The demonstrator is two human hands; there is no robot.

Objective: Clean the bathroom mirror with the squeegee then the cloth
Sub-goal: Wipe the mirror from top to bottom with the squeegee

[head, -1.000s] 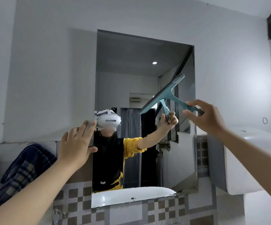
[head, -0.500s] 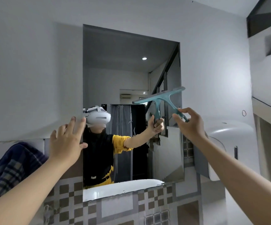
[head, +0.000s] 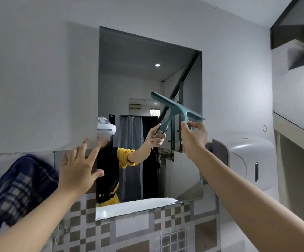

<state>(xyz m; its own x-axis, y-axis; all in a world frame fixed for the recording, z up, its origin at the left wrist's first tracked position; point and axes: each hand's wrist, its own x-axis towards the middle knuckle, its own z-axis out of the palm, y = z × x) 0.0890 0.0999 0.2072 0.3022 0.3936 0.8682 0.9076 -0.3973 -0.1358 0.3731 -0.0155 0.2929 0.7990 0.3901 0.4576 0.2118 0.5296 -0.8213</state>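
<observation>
a: from the head view, where is the squeegee (head: 175,108) held?

b: it is gripped by its handle in the right hand (head: 193,140), raised in front of the right half of the mirror (head: 147,60). the blade's long axis is tilted, high at the left end, low at the right, where it reaches the mirror's right edge.

a: is the blade pressed to the glass?

b: that cannot be told; it is seen just before its own reflection.

a: and the left hand (head: 78,166)?

b: it is open and empty, fingers spread, laid at the mirror's left edge. the squeegee is well apart from it, so the right hand is the nearer one by far.

a: how is the squeegee made?

b: teal plastic, t-shaped, with a thin dark strip along the blade. the cloth (head: 18,190), dark blue plaid, is hung left of the mirror, nearer the left hand and untouched.
</observation>
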